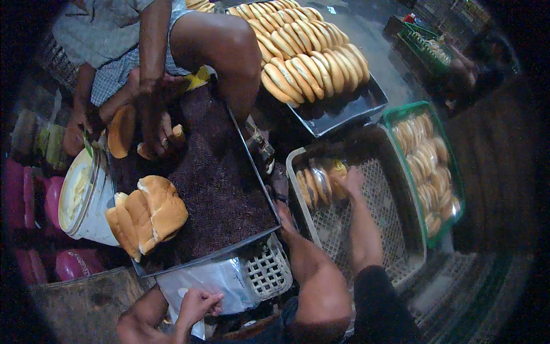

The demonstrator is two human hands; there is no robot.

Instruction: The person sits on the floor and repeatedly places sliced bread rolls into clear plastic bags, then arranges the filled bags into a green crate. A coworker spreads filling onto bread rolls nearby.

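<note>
My right hand [353, 182] reaches into a pale plastic crate [378, 223] and grips a bread roll in clear plastic wrap [338, 170]. More wrapped rolls [313, 185] stand in a row just left of it, at the crate's far left corner. My left hand [201, 303] hovers over or rests on a stack of clear plastic bags [210, 279]; its fingers are curled together, with nothing visible in them. Beyond the bags, a group of joined bread rolls [148, 215] lies at the near left of a dark tray [215, 189].
Across the tray, another person's hand [159, 137] handles bread beside a white tub of pale spread [81, 189]. Rows of long rolls [309, 51] fill a metal tray at the back. A green-rimmed crate [457, 189] of bagged rolls stands right. A perforated basket [268, 268] sits under the bags.
</note>
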